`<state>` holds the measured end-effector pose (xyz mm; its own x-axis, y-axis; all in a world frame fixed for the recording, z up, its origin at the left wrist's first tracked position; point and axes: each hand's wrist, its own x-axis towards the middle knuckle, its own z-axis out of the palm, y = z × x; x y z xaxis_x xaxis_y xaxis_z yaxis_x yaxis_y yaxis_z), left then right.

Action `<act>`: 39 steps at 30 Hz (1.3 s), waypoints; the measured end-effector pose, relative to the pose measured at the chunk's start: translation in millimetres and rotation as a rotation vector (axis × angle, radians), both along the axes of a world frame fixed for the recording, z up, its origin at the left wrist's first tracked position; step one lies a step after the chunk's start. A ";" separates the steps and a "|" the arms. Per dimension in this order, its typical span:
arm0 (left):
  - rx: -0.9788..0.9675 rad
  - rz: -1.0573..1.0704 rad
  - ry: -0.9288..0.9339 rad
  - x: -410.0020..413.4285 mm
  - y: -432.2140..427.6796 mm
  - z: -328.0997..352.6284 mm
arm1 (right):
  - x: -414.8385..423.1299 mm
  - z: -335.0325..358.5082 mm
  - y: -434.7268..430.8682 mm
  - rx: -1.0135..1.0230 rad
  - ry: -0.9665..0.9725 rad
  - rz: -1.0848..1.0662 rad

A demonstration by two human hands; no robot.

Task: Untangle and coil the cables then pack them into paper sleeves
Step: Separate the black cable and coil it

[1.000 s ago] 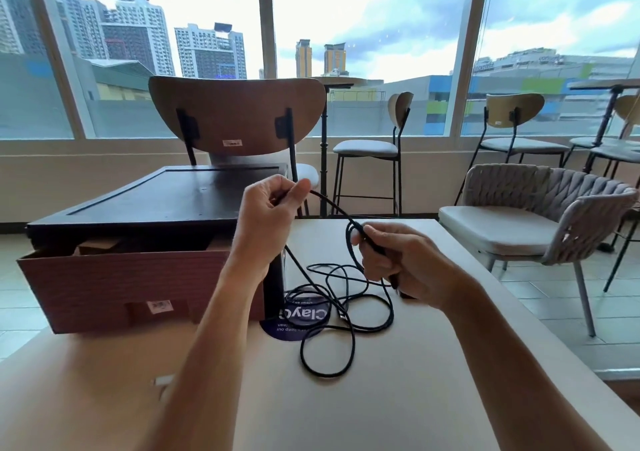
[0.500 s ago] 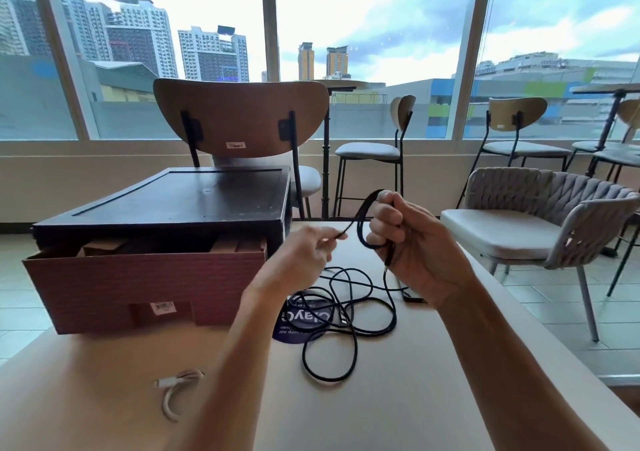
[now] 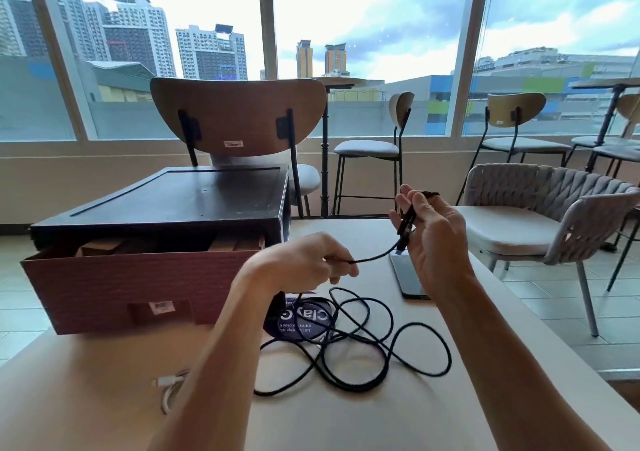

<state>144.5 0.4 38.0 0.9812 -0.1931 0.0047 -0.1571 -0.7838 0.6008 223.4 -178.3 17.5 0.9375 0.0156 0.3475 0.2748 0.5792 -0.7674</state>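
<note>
A long black cable [image 3: 356,339] lies in loose tangled loops on the beige table [image 3: 346,416]. My right hand [image 3: 429,239] is raised above the table and holds the cable's plug end between thumb and fingers, with the other fingers fairly straight. My left hand [image 3: 304,260] sits lower and to the left, fingers curled round the cable's run. A taut stretch of cable spans the two hands. A white cable [image 3: 169,390] lies near the table's front left, partly hidden by my left forearm. Brown paper sleeves [image 3: 104,246] show inside the red box.
A red cardboard box [image 3: 114,288] with a black lid [image 3: 180,197] stands at the left. A phone [image 3: 408,277] lies under my right hand, and a round blue sticker [image 3: 304,315] sits under the loops. Chairs [image 3: 540,215] ring the table.
My right hand has risen and opened somewhat, letting the small loop go and keeping the plug end. My left hand slid down the cable and further left, drawing it taut.
</note>
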 end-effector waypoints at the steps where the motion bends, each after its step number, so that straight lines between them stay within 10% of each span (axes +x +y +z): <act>1: -0.012 0.012 -0.068 -0.5 2.1 3.4 | 1.2 -0.6 -1.1 -0.130 -0.042 -0.034; 8: -0.428 0.131 -0.621 4.0 0.3 11.2 | -11.6 -1.3 4.9 -0.784 -0.187 0.109; 21: -0.741 0.344 -0.787 26.1 13.0 -10.9 | -18.3 1.9 0.7 -0.512 -0.150 0.531; 39: 0.099 0.278 -0.465 23.5 -7.9 -38.5 | -12.9 12.7 -1.5 0.227 -0.105 0.772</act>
